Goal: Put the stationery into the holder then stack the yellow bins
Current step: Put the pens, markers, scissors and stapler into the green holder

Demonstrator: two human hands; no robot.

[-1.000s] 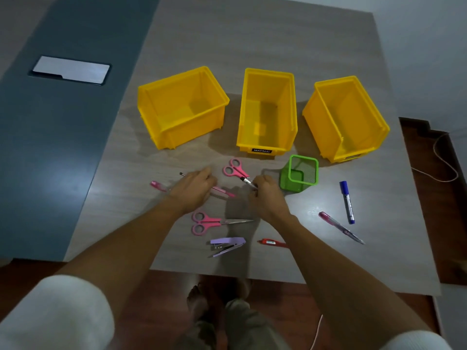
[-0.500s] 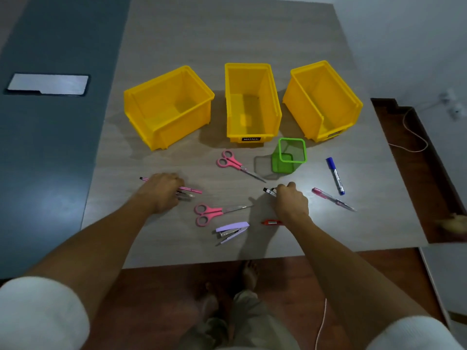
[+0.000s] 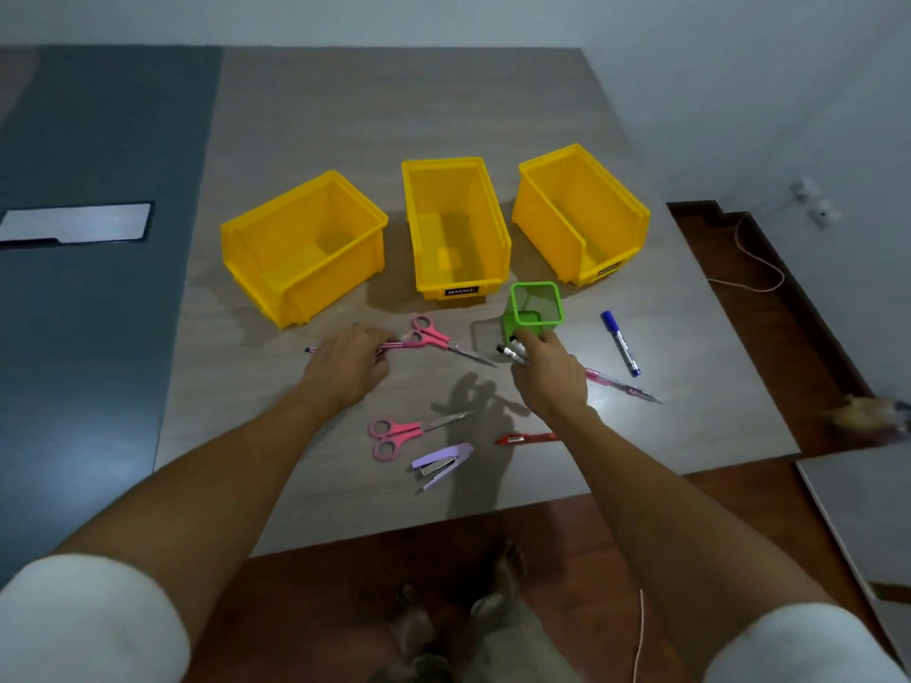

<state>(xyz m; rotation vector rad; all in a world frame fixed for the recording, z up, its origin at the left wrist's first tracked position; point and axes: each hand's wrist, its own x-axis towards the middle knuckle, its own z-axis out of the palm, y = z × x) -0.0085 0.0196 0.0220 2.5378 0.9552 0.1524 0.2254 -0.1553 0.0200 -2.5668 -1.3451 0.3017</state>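
The step in hand is the first one, filling the holder. The right hand (image 3: 547, 374) is closed around a slim black-and-white marker pen (image 3: 510, 351), whose end juts out past the fingers, just in front of the square green mesh holder (image 3: 535, 308) and touching or nearly touching its near wall. The holder looks empty. The left hand (image 3: 347, 362) is curled down on the grey wood-grain worktop (image 3: 296, 475) over a thin pink pen (image 3: 389, 344); whether it has truly gripped it I cannot tell.

Just beyond the left hand lies a pair of pink-handled scissors (image 3: 434, 337). Between the two forearms lie a second pair of pink scissors (image 3: 399, 433), a lilac stapler (image 3: 441, 464) and a red pen (image 3: 525, 439). To the right of the right hand are a pink transparent pen (image 3: 623, 386) and a blue-capped marker (image 3: 620, 343).

Beyond both hands three open yellow plastic bins (image 3: 456, 229) stand side by side, unstacked.

The next move probably calls for raising the marker over the holder's rim, tipping it upright and letting it drop in.
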